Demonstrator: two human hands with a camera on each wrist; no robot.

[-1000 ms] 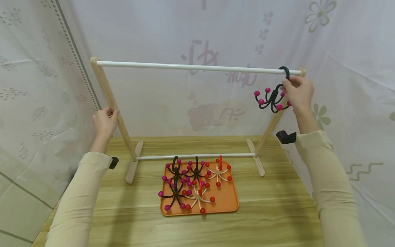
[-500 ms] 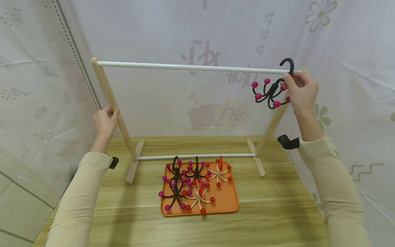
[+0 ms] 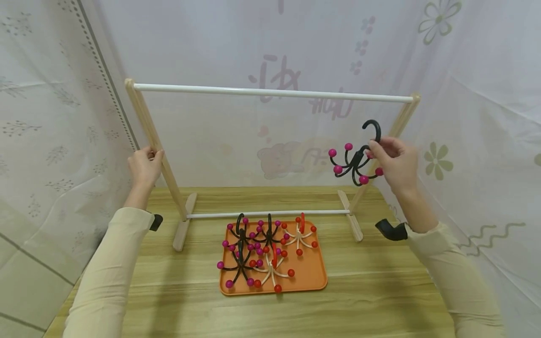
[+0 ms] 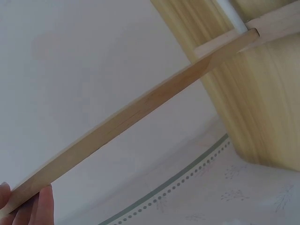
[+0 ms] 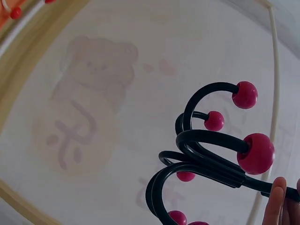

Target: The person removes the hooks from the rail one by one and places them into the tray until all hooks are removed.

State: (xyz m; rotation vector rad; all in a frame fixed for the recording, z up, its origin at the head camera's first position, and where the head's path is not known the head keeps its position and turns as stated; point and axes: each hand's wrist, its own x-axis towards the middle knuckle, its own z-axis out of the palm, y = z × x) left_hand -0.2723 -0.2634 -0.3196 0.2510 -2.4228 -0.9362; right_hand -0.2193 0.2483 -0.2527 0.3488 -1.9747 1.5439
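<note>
In the head view my right hand (image 3: 397, 164) pinches a black multi-arm hook hanger (image 3: 357, 162) with pink ball tips by its stem. Its curved top is below the upper white rail (image 3: 270, 92) and apart from it. The right wrist view shows the hanger's arms (image 5: 211, 161) spread beside my fingertips (image 5: 276, 201). My left hand (image 3: 145, 169) grips the left wooden post (image 3: 158, 145) of the rack partway up. Fingers sit on both sides of that post (image 4: 117, 124) in the left wrist view.
An orange tray (image 3: 310, 277) on the wooden table (image 3: 203, 310) bears several more hangers: black ones (image 3: 241, 265) with pink balls and cream ones (image 3: 271, 267) with red balls. A lower white rail (image 3: 211, 216) runs behind it. The right post (image 3: 403, 119) stands behind my right hand.
My right hand has lifted the black hanger's hook off the upper rail, then brought it down and slightly left. My left hand stays on the post.
</note>
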